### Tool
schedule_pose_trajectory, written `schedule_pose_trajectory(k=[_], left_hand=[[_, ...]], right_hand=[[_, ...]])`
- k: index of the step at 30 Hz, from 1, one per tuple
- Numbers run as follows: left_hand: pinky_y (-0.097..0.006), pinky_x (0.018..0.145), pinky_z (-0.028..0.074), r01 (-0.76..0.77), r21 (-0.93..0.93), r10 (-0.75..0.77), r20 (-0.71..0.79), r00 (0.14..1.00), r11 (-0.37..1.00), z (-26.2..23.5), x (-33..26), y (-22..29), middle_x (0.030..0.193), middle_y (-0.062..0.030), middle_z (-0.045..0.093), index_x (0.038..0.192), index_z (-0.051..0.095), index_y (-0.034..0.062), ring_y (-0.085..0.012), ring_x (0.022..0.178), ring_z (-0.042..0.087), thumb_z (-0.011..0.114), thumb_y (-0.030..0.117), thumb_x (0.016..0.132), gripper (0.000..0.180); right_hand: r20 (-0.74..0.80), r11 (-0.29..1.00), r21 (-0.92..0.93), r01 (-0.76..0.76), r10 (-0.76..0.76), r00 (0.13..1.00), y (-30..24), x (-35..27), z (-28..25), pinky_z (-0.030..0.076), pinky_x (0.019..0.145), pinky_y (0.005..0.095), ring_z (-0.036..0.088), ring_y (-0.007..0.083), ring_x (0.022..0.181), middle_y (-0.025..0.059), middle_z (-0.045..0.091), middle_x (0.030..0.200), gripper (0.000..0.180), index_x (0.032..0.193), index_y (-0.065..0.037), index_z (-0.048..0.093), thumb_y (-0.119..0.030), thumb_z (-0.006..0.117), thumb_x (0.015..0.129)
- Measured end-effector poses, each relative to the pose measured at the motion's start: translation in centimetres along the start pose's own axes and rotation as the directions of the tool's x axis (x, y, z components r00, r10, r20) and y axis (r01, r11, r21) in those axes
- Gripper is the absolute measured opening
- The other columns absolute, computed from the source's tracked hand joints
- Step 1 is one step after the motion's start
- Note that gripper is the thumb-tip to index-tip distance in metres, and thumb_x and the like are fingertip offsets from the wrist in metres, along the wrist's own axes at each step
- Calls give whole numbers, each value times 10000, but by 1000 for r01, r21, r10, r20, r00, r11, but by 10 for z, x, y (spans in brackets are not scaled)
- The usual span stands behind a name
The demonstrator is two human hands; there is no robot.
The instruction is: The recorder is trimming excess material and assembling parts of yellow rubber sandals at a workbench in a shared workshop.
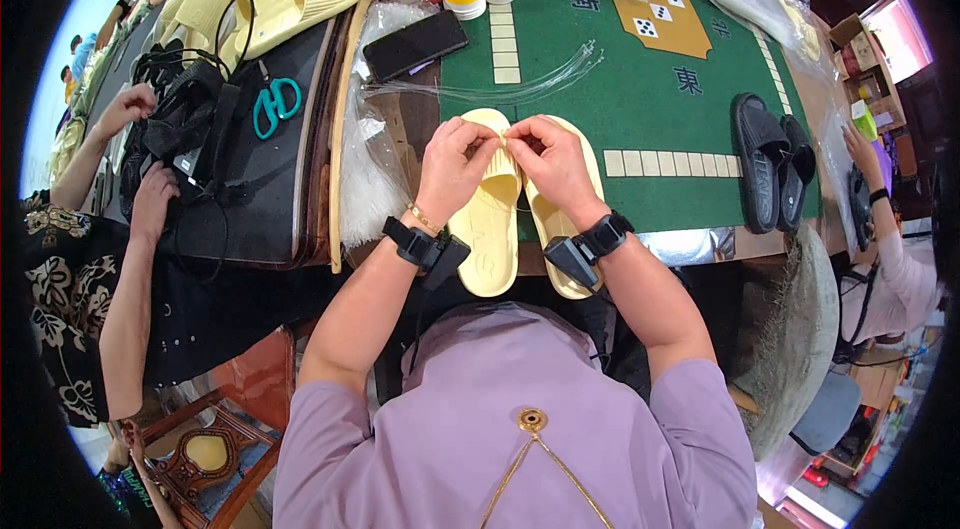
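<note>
- Left hand (455, 164) and right hand (550, 161) meet fingertip to fingertip over the pair of pale yellow slippers (495, 219); each is pinched shut at the straps, on something too small to make out.
- Slippers lie side by side directly under both hands, on the green table mat (640, 89).
- Bundle of clear plastic ties (500, 84) just beyond the fingertips.
- Black phone (413, 44) beyond the left hand.
- Dark slippers (770, 164) well off past the right hand.
- Teal scissors (275, 104) far out to the left hand's side.
</note>
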State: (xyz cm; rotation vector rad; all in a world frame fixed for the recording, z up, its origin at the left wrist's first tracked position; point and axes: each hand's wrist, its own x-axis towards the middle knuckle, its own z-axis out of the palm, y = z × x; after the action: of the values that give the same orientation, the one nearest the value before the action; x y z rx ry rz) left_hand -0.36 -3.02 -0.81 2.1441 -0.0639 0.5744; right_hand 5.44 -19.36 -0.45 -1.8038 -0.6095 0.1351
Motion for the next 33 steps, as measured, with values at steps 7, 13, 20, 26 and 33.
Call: schedule_pose_trajectory(k=[7,13,20,26,33], left_hand=[[-315,633,470,-17,-6,17,-6,1000,1000,0,0,0,782,-102,585,874,661,-1,-218,705,589,694,67,831,87],[-312,635,473,-16,0,16,-10,1000,1000,0,0,-1,784,-102,583,880,659,-3,-218,705,589,694,63,831,89],[-313,635,474,-12,-4,12,-7,1000,1000,1,0,-1,785,-108,584,880,660,-6,-221,706,590,695,64,831,92],[-312,639,475,-4,-11,4,-8,1000,1000,0,0,-1,782,-107,579,884,667,-7,-218,706,590,697,62,830,93],[-303,639,477,-1,-17,1,-7,1000,1000,1,-1,-2,783,-102,580,888,668,-8,-206,704,589,695,55,828,91]], right_hand=[[-12,1000,-19,3,-3,1000,-1,0,0,500,648,239,609,99,722,48,637,852,103,927,10,673,-72,657,866],[-28,1000,3,21,-21,999,-1,0,2,497,636,254,608,122,702,61,634,837,109,918,9,667,-79,661,855],[-42,1000,25,16,-15,999,0,0,3,493,620,267,606,142,684,73,630,824,106,903,8,663,-80,661,844],[-37,1000,3,22,-22,999,-1,-1,2,495,623,265,609,144,687,74,631,826,105,906,8,663,-79,659,847],[-44,1000,20,22,-21,999,0,0,2,496,626,266,614,147,696,75,632,829,109,913,7,665,-80,657,849]])
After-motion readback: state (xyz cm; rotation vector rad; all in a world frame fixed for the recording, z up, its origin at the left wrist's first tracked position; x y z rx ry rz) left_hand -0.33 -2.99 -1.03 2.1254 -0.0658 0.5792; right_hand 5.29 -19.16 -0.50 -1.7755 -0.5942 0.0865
